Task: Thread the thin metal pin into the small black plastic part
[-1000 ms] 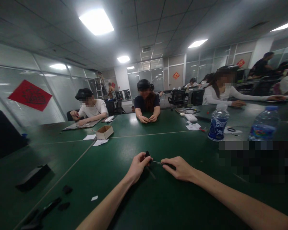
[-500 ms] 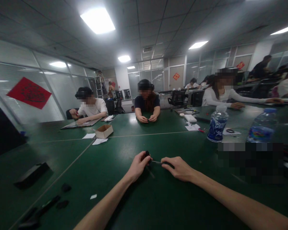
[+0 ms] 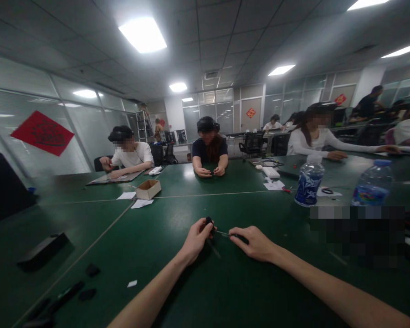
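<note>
My left hand (image 3: 197, 238) is closed around a small black part (image 3: 209, 221) above the green table (image 3: 177, 282). What kind of part it is cannot be made out. In my right hand (image 3: 254, 242) is a screwdriver (image 3: 222, 233), its dark handle mostly covered by my fingers. The thin metal shaft points left and its tip meets the black part, or ends right beside it. Both hands are near the middle of the table, a short gap apart.
Several black pieces (image 3: 87, 294) and a black box (image 3: 43, 253) lie at left, with a white scrap (image 3: 132, 283) nearby. A small carton (image 3: 148, 189) stands further back. Two bottles, one blue-labelled (image 3: 309, 182) and one blue-capped (image 3: 371, 184), stand right. A person (image 3: 210, 150) sits opposite.
The whole view has shifted down slightly. Both hands keep almost the same pose, with the screwdriver still directed at the black part.
</note>
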`<state>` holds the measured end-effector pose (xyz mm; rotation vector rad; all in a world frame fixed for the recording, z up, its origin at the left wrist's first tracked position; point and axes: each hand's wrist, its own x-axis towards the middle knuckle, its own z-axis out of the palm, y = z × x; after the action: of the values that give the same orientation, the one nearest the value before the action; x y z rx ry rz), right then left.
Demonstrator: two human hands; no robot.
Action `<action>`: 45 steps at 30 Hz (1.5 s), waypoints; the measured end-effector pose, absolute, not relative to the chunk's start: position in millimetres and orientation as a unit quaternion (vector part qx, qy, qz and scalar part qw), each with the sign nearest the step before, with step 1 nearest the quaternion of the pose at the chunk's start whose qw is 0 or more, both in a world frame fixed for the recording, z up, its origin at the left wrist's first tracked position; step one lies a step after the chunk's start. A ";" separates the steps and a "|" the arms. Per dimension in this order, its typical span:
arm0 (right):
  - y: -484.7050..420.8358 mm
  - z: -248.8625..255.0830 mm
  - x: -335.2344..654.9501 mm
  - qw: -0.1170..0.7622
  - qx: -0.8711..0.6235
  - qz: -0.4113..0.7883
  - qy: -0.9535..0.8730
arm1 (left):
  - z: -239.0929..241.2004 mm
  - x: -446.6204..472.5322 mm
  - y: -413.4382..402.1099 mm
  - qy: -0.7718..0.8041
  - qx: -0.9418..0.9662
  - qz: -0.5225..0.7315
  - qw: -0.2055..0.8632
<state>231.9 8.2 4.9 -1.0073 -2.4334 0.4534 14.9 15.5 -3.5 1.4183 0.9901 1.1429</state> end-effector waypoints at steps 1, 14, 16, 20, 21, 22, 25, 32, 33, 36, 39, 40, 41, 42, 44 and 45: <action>7.7 5.2 231.6 0.230 -0.368 0.163 -0.886 | -3.6 15.0 15.5 0.412 0.588 0.475 0.509; 6.0 6.7 230.7 0.219 -0.375 0.152 -0.888 | 0.6 13.5 13.7 0.391 0.631 0.454 0.492; 7.2 4.8 230.7 0.227 -0.376 0.149 -0.886 | 1.0 14.0 14.3 0.391 0.627 0.455 0.497; 16.0 -2.0 233.5 0.303 -0.421 0.174 -0.837 | 2.5 16.4 13.2 0.384 0.627 0.446 0.510; 18.5 -3.2 234.6 0.331 -0.448 0.179 -0.811 | 2.7 16.9 12.7 0.381 0.637 0.436 0.509; 20.5 -3.8 235.7 0.352 -0.472 0.183 -0.787 | 2.6 17.3 12.4 0.378 0.646 0.426 0.509; 21.3 -2.3 237.1 0.343 -0.461 0.192 -0.796 | -0.7 17.1 13.8 0.376 0.620 0.441 0.529; 12.0 3.2 233.8 0.228 -0.369 0.170 -0.885 | -12.8 14.3 22.0 0.383 0.529 0.501 0.569; 12.0 2.8 233.7 0.227 -0.371 0.167 -0.885 | -12.5 14.3 21.8 0.383 0.529 0.499 0.569; 12.8 1.8 233.6 0.224 -0.376 0.160 -0.885 | -9.2 14.2 19.1 0.379 0.540 0.489 0.570; 12.6 2.4 233.3 0.225 -0.375 0.153 -0.886 | -5.3 13.7 16.1 0.373 0.556 0.479 0.567; 12.3 2.9 233.2 0.224 -0.374 0.150 -0.887 | -4.3 13.5 15.4 0.372 0.561 0.476 0.567; 12.0 3.3 233.2 0.223 -0.373 0.148 -0.888 | -3.4 13.3 14.9 0.371 0.564 0.474 0.565; 11.6 3.6 233.1 0.221 -0.373 0.146 -0.889 | -2.8 13.1 14.6 0.372 0.567 0.473 0.563; 11.0 3.7 233.1 0.218 -0.375 0.148 -0.889 | -2.1 12.9 14.6 0.373 0.571 0.470 0.561; 10.9 3.4 233.1 0.219 -0.377 0.150 -0.887 | -1.8 12.9 14.8 0.373 0.570 0.469 0.561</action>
<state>233.1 10.9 3.4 -1.0440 -2.4556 0.4145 12.9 14.8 -1.8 1.3440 0.8791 1.1060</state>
